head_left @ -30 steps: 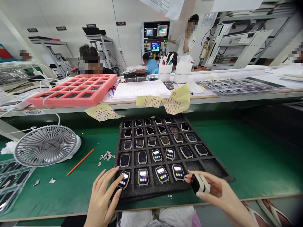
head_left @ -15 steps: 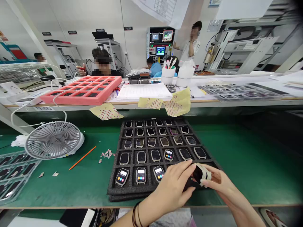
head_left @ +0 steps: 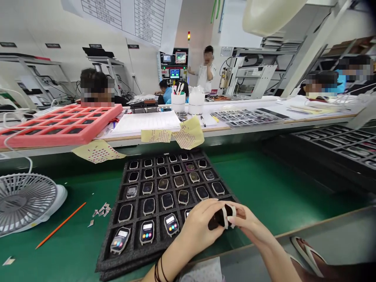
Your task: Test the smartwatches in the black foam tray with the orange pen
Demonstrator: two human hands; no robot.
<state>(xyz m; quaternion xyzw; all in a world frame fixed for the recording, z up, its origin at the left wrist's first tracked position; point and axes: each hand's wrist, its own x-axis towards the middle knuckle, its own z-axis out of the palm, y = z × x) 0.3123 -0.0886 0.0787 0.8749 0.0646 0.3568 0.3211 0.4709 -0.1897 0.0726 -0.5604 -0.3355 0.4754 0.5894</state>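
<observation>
A black foam tray [head_left: 110, 250] holds rows of square watch bodies; a few in the front row, such as one watch [head_left: 147, 232], have lit screens. Over the tray's front right corner, my left hand [head_left: 199, 223] is closed around a dark watch body with a pale frame [head_left: 225, 216]. My right hand [head_left: 249, 223] pinches a second pale-framed watch [head_left: 231, 211] close against the first. The fingers hide parts of both pieces.
A grey fan [head_left: 26, 199], an orange stick [head_left: 60, 225] and small paper scraps lie left. Behind is a shelf [head_left: 217, 129] with a pink foam tray [head_left: 85, 135] and hanging yellow sheets. Dark trays stand right. Several people are beyond.
The view has turned to the right, so the tray and fan appear further left. Both hands remain closed on the pieces, and the second watch now shows more clearly beside the first.
</observation>
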